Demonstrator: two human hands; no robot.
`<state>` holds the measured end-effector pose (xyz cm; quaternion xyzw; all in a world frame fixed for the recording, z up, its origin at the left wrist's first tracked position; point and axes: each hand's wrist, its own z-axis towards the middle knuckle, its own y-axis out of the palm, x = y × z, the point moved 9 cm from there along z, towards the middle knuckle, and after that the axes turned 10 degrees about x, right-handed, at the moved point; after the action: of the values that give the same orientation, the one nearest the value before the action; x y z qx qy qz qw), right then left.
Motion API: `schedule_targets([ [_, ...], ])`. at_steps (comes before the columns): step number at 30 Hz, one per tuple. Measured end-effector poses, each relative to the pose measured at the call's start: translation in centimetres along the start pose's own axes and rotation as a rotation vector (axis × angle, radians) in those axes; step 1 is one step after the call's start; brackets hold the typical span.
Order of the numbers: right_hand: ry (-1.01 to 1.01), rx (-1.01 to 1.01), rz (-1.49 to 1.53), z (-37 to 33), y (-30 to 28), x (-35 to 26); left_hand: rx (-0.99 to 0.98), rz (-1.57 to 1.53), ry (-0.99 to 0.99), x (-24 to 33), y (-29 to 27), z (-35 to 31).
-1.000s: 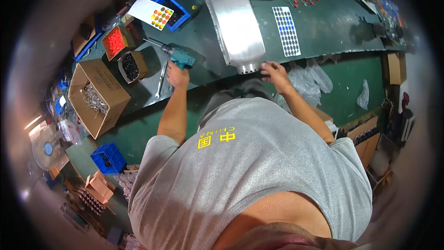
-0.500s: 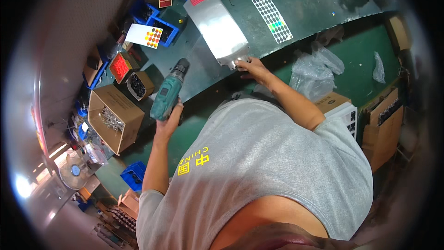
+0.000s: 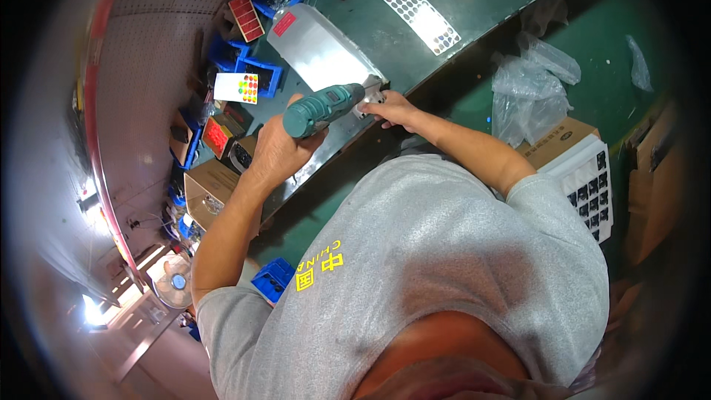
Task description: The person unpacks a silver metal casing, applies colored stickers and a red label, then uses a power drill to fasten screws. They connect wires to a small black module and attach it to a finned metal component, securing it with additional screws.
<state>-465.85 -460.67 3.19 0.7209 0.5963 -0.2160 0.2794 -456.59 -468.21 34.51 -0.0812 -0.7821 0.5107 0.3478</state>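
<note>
A long silver metal housing (image 3: 326, 52) with a red label lies on the green bench, its near end at the bench's edge. My left hand (image 3: 278, 150) is wrapped round the grip of a green cordless drill (image 3: 322, 111). The drill's nose points right, at the housing's near end; whether the bit touches it I cannot make out. At that same end, the fingers of my right hand (image 3: 392, 110) are closed on the housing, partly covering a small fitting there.
On the bench lie a sheet of round stickers (image 3: 421, 16) and another sticker sheet (image 3: 237, 87). Blue parts bins (image 3: 261, 74) and a cardboard box (image 3: 207, 189) stand at the left. Clear plastic bags (image 3: 529, 92) and a carton (image 3: 559, 141) are at the right.
My left hand has brought the drill up and to the right, to the housing's near end. My right hand has stayed at that end. The whole view has shifted and turned a little.
</note>
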Motion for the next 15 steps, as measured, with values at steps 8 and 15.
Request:
schedule_targets([
  [8,-0.036,-0.010,-0.096,0.4,-0.6,-0.5,-0.047,0.157,0.072,2.7,0.3,2.0],
  [15,-0.033,-0.018,-0.124,0.4,-0.7,-0.6,-0.047,0.142,0.089,2.8,0.0,2.4],
])
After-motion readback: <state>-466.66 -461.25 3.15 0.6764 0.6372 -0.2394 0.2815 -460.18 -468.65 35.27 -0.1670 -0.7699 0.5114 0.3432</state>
